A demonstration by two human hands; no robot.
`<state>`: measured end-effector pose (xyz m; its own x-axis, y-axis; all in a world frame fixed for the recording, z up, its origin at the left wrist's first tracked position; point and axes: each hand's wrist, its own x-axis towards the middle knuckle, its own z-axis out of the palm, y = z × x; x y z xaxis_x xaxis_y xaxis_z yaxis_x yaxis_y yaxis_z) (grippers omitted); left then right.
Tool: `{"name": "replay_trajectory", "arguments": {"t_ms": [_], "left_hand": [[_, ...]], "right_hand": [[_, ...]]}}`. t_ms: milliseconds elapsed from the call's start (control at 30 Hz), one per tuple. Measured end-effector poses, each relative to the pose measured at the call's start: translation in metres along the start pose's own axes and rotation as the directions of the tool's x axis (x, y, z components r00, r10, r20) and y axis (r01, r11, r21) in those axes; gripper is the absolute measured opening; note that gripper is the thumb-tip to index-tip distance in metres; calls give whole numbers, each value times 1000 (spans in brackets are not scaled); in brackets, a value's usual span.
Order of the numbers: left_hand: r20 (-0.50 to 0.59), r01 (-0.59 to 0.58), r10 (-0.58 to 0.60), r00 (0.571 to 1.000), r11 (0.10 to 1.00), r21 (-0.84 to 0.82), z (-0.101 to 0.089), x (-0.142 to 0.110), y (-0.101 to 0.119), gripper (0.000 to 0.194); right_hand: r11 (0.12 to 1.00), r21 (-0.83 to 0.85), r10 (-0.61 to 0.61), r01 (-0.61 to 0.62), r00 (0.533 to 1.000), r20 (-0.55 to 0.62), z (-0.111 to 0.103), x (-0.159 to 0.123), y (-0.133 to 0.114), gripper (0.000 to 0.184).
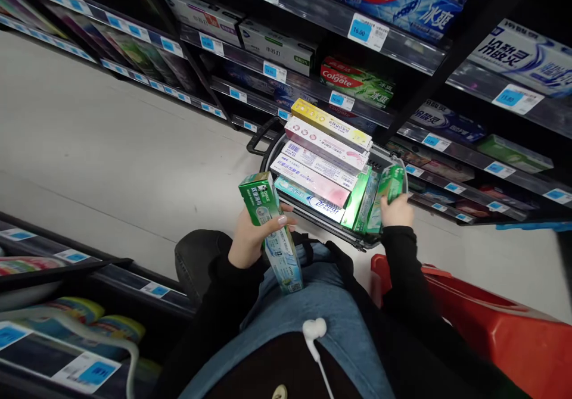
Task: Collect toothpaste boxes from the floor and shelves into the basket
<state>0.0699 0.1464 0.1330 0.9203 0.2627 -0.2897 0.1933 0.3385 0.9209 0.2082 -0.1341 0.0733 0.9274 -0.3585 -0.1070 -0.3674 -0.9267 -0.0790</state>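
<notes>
My left hand (252,236) is closed around a green toothpaste box (270,229), held upright above my lap. My right hand (397,211) grips another green toothpaste box (385,196) that stands on end at the right side of a shopping basket (328,226) on the floor. Beside it in the basket stand more green boxes (361,199). Several long toothpaste boxes, yellow (330,124), pink and white (324,149), and blue-white (308,199), lie stacked across the basket. Both arms wear black sleeves.
Dark shelves with toothpaste boxes and blue price tags (367,31) rise ahead and to the right. A lower shelf (67,280) runs along the left. An orange-red stool (491,327) stands at my right. A pale floor (111,149) lies to the left. A white earbud (314,329) hangs over my lap.
</notes>
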Motion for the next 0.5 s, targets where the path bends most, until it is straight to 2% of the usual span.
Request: {"name": "replay_trajectory", "arguments": {"t_ms": [67, 167, 333, 500], "left_hand": [[9, 10, -10, 1000, 1000, 9, 2, 0, -2, 48], [6, 14, -14, 1000, 1000, -2, 4, -1, 0, 53], [-27, 24, -26, 999, 998, -62, 7, -3, 5, 51], [-21, 57, -58, 998, 996, -67, 12, -2, 3, 54]], "right_hand": [[999, -5, -49, 49, 999, 20, 11, -12, -19, 48], [999, -2, -48, 49, 998, 43, 25, -20, -36, 47], [996, -20, -90, 91, 995, 43, 32, -15, -30, 49], [998, -39, -54, 53, 999, -8, 26, -14, -33, 48]]}}
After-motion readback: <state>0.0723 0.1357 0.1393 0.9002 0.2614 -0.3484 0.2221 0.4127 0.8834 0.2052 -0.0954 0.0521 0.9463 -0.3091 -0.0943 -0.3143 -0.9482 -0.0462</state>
